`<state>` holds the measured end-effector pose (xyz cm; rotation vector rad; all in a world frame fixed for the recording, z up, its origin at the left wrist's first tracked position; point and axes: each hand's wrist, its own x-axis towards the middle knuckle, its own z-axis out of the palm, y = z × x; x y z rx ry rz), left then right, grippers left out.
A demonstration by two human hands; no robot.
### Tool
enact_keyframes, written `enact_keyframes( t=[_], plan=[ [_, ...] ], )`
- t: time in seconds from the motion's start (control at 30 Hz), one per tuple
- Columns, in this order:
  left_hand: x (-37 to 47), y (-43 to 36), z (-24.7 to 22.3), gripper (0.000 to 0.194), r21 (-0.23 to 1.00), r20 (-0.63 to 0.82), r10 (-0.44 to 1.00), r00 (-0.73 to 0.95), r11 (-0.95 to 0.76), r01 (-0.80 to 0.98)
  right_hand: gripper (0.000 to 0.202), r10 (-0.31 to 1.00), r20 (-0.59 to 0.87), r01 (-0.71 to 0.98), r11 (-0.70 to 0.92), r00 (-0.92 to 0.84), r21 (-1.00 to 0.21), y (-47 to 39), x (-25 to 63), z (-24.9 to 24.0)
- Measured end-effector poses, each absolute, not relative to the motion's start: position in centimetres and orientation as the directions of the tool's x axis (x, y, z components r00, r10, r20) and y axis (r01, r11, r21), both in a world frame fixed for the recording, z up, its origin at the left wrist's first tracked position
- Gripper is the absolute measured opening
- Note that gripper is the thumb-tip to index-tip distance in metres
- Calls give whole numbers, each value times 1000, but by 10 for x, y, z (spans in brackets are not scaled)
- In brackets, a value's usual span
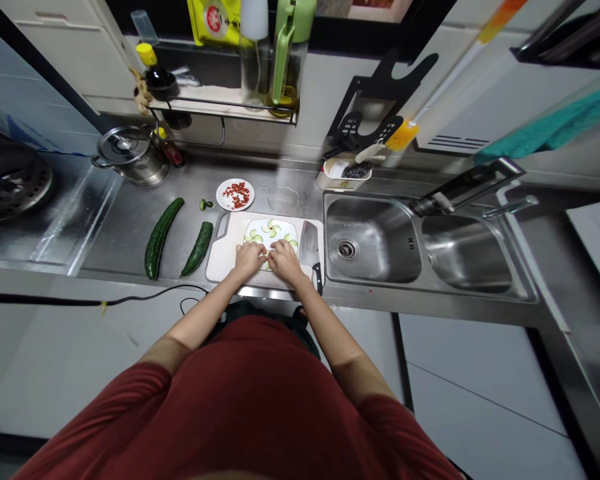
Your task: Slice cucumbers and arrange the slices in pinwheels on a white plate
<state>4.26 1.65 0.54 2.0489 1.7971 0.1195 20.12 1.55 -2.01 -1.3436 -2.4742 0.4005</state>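
A white square plate [275,225] lies on a pale cutting board [223,260], with curved cucumber slices [271,230] set in groups on it. My left hand [251,259] is over the plate's near left part, fingers curled together. Close beside it, my right hand [284,259] is also closed, its fingertips almost meeting the left ones. Between them, pale green cucumber slices show at the fingertips, partly hidden. A cleaver [309,245] with a black handle rests on the board to the right of the plate.
Left of the board lie a whole cucumber [163,239], a cut cucumber [199,249] and small end pieces [206,205]. Behind is a white plate of chopped red pieces [237,195]. A lidded pot [133,155] stands back left. On the right is a double sink [375,240].
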Motion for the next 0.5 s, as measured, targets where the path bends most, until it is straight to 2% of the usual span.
enact_keyframes(
  t=[0.5],
  plan=[
    [42,14,13,14,367,-219,963,160,-70,927,17,864,105,769,488,-493,-412,17,203,-14]
  ],
)
